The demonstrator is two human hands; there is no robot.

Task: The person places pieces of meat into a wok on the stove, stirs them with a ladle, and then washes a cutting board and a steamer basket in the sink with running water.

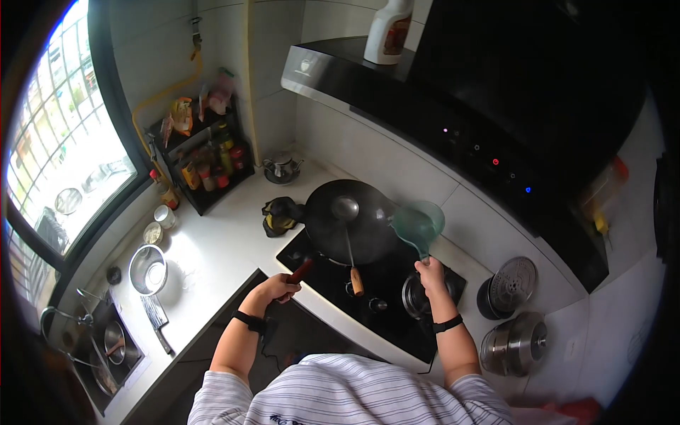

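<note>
My left hand (278, 288) is closed around the dark red handle (302, 270) of a black wok (319, 216) on the stove. In my right hand (430, 275) is the handle of a translucent green water scoop (419, 221), held at the wok's right rim. Whether anything runs out of the scoop, I cannot make out. A metal ladle (346, 208) rests in the wok, its wooden handle (357, 282) sticking out over the front rim toward me. The wok's dark inside hides what it contains.
Under the wok lies a black glass cooktop (397, 312), with a lidded pot (414, 294) at its right. A steel pot (516, 343) stands farther right. Leftward are a cleaver (156, 319), a metal bowl (148, 270), a sink (106, 354) and a spice rack (205, 159). The range hood (425, 120) overhangs the back.
</note>
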